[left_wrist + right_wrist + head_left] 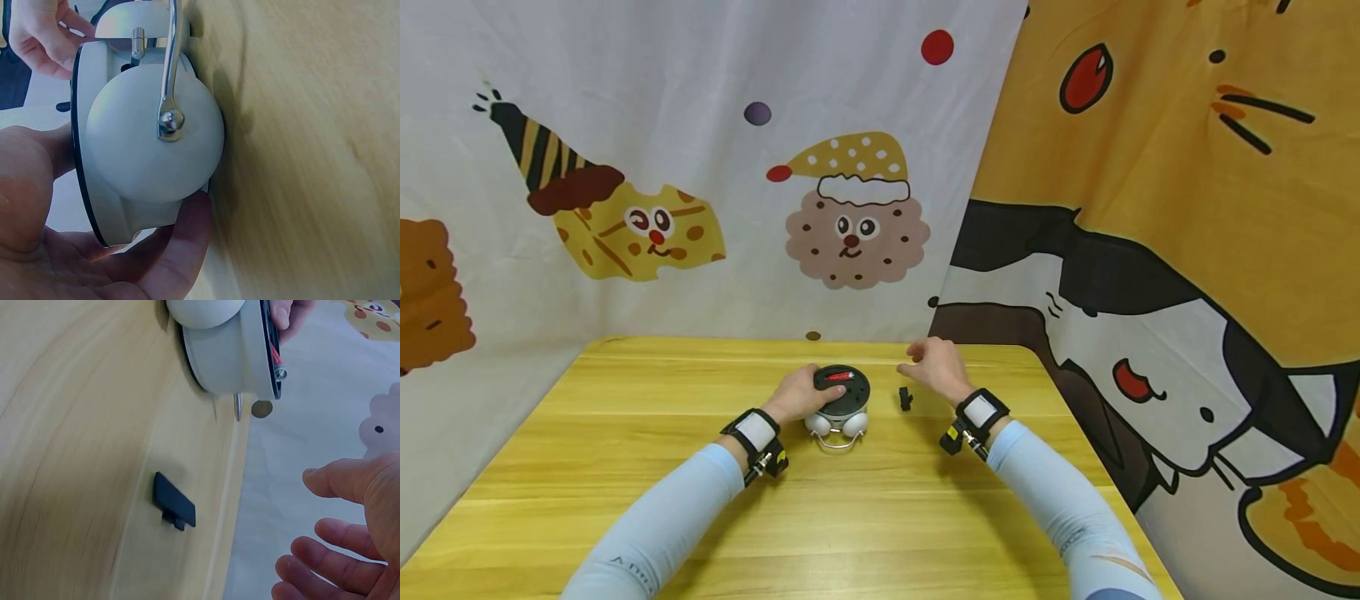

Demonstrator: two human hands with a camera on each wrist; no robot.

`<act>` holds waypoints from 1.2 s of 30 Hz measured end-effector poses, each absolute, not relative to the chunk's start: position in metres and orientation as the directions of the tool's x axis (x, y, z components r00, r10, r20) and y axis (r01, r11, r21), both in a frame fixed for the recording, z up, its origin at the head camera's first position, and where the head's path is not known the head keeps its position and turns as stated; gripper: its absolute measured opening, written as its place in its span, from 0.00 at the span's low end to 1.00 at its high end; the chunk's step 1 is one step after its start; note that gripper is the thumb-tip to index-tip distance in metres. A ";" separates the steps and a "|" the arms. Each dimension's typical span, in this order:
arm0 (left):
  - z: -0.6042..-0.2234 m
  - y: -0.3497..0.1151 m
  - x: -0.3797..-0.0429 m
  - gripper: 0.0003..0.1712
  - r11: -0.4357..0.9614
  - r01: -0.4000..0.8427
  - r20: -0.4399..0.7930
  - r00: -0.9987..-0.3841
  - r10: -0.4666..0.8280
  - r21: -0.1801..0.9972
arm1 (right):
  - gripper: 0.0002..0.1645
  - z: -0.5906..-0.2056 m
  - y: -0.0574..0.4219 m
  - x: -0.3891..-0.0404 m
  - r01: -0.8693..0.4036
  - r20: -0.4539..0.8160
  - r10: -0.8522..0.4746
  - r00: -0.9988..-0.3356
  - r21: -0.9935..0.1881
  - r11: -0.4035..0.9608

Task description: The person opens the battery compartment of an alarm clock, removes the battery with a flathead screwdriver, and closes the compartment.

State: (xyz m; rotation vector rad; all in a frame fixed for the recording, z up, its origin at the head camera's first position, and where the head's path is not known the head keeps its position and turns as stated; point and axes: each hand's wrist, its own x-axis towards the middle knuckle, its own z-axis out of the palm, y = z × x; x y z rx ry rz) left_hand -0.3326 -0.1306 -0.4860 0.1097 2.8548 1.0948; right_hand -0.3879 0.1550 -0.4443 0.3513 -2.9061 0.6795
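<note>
A white twin-bell alarm clock [853, 403] lies face down on the table, its black back up and its bells toward me. My left hand [793, 395] grips its left side, thumb over the back and fingers around the rim. A red battery [840, 377] sits in the back; its end also shows in the right wrist view. Just right of the clock lies a small black battery cover [174, 501]. Above and beyond the cover, my right hand [942, 369] hovers with fingers apart and loosely bent, holding nothing. The clock's dial is hidden underneath.
The wooden table [700, 500] ends at a far edge close behind the clock. A cartoon-printed curtain [685, 83] hangs behind and along the right. The clock's wire handle [838, 446] points toward me.
</note>
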 end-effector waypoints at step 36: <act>-0.487 -0.132 -0.334 0.43 0.730 0.053 -0.037 -0.994 0.107 0.682 | 0.22 -0.446 0.104 -0.378 -0.368 0.216 -0.302 -0.928 -0.424 0.828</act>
